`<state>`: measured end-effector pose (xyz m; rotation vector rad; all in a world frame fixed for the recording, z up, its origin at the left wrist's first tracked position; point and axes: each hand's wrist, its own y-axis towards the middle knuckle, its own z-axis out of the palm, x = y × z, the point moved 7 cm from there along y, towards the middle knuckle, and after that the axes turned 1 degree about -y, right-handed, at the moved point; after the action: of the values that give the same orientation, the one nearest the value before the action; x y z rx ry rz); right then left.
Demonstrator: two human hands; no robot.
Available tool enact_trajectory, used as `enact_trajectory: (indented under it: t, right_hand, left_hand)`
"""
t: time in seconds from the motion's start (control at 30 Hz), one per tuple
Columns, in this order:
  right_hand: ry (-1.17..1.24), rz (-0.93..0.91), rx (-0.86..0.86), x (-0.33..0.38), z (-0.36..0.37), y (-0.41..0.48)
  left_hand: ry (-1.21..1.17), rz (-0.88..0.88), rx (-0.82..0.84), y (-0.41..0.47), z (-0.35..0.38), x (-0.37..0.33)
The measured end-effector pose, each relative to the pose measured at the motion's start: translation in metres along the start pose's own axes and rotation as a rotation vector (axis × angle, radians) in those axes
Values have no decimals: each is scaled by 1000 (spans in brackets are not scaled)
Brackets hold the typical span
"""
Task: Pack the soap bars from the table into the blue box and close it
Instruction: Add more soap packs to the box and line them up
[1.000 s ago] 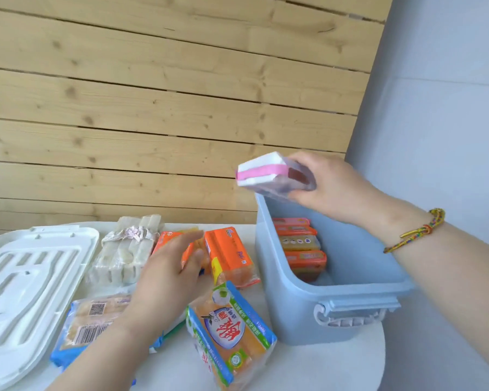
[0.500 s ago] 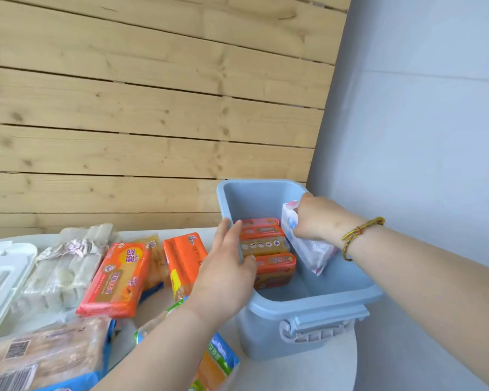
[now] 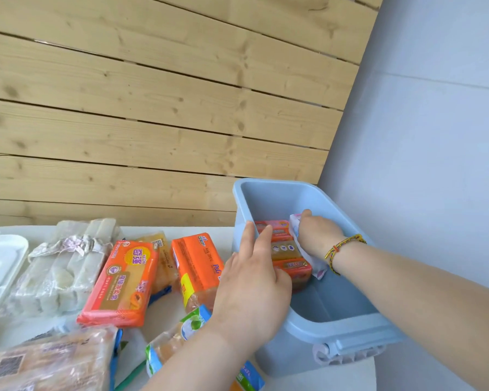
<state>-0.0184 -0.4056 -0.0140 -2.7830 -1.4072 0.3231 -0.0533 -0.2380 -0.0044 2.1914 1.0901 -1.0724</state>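
Lid (image 3: 0,263) cut off at L edge; pink-white pack (image 3: 314,265) mostly behind R hand (image 3: 319,232).

White table (image 3: 203,230). Right end: blue box (image 3: 280,359), upright, lid off. Left edge: white lid (image 3: 0,266), lying flat, partly out of frame. Between them, soap packs crowded together: pale bar bundle (image 3: 65,266), orange-red pack (image 3: 122,280), yellowish pack (image 3: 161,258) just behind it, orange pack (image 3: 195,263) near the box. At the front: green-blue pack (image 3: 178,340) and clear-wrapped tan pack (image 3: 48,362).

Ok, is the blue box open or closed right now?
Open. The blue box has no lid on; its white lid lies at the far left.
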Motion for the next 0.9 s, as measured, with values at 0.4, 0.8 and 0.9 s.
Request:
enact_trajectory:
  t: [0.4, 0.8, 0.9]
  right_hand:
    - [-510, -206, 117, -3, 10, -7]
    - [-908, -537, 18, 6, 39, -13]
    - [-982, -567, -39, 14, 44, -10]
  left_hand:
    - [7, -3, 25, 0, 0, 1]
    - [-5, -4, 18, 1, 1, 2]
    - [-21, 1, 8, 3, 3, 3]
